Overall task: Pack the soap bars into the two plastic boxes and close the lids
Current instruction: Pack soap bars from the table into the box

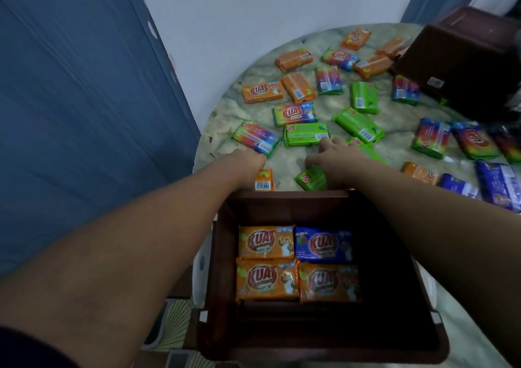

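**Four bars packed, many more within your reach**

Four soap bars [297, 263] already lie flat in the brown box [394, 255] just behind your wrists, labels up, tiled edge to edge, probably so later layers stack evenly. Each reads "KUAT": three orange wrappers, one blue.

Your left hand [248, 160] curls down over an orange bar [264, 180], its barcode end showing below your fingers. Your right hand [335, 156] clutches a green bar [311, 177] under the palm while its forefinger stretches ahead to touch another green bar [306, 134].

Beyond both hands, loose bars scatter across the round table [242, 131]. To the far right of your right hand sits the second box [465, 57], tilted; I cannot tell whether it holds anything.
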